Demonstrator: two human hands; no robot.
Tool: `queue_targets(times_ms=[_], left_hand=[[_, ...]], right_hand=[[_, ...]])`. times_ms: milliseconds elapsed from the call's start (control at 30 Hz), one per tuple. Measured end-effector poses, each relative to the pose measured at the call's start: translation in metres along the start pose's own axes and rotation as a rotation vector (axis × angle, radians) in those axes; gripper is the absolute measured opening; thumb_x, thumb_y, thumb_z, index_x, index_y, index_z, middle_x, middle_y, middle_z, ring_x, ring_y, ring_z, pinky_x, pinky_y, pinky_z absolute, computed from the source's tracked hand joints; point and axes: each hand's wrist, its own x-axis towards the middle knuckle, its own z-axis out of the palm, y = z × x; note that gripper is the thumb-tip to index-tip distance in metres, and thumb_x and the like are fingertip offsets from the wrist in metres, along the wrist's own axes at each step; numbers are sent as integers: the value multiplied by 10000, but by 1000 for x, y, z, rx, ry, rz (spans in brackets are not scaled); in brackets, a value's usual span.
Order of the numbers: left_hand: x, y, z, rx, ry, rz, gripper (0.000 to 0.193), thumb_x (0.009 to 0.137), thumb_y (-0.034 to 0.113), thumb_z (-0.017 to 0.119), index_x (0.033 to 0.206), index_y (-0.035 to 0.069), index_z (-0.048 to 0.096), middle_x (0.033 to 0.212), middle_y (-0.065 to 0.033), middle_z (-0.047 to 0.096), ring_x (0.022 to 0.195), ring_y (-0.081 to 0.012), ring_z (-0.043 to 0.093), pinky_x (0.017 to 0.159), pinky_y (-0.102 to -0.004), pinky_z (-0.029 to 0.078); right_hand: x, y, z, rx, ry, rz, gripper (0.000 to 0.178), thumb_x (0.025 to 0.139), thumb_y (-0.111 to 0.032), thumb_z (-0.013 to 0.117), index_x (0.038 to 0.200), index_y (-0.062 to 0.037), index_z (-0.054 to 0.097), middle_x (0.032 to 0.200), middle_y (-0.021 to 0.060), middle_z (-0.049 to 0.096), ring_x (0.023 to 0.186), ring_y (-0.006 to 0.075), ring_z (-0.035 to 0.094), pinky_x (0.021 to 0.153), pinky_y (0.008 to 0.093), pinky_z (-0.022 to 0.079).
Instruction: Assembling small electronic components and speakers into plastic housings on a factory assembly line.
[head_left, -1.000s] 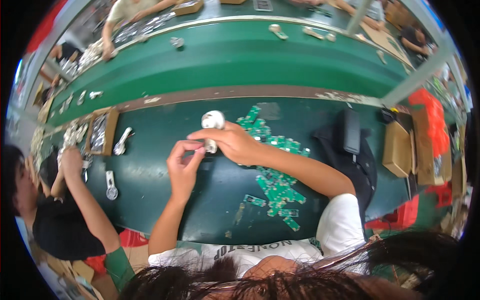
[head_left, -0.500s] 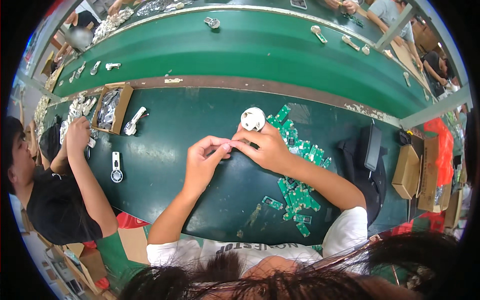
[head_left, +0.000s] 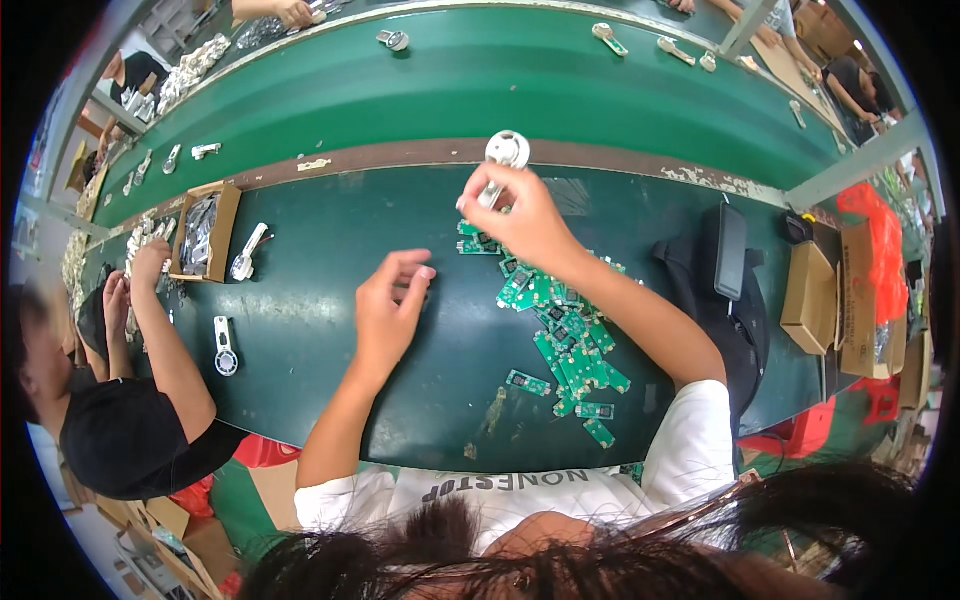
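My right hand (head_left: 525, 215) is closed round the handle of a white handheld fan (head_left: 508, 150), whose round head points toward the green belt. Part of the handle is hidden by my fingers. Over the table, my left hand (head_left: 388, 305) holds nothing, its thumb and fingers apart and curled slightly. A heap of green circuit boards (head_left: 568, 335) lies under and beside my right forearm. One loose circuit board (head_left: 528, 382) lies at the heap's near left.
A green conveyor belt (head_left: 440, 100) carrying fan parts runs beyond the table. At left are a box of grey parts (head_left: 232, 225), two fan pieces (head_left: 226, 345) and a co-worker (head_left: 140, 430). A black bag (head_left: 690, 290) and cardboard boxes (head_left: 812, 300) stand at right.
My hands have come apart. The right has moved away from me toward the belt with the handheld fan; the left has opened slightly and stayed near its place.
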Motion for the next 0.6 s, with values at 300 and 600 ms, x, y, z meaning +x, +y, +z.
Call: queue_targets(times_ms=[300, 600], left_hand=[[39, 26, 27, 798, -104, 780, 298, 737, 167, 712, 1010, 75, 632, 998, -51, 558, 902, -249, 539, 665, -354, 490], [13, 7, 10, 430, -94, 377, 414, 786, 41, 685, 1183, 97, 580, 952, -81, 593, 690, -208, 623, 643, -334, 523]], right_hand=[[10, 23, -9, 69, 116, -51, 84, 867, -80, 643, 833, -31, 583, 783, -22, 567, 734, 42, 513, 641, 219, 418], [0, 16, 3, -69, 131, -112, 113, 839, -118, 680, 818, -30, 612, 704, 1, 567, 625, 70, 502, 560, 254, 404]])
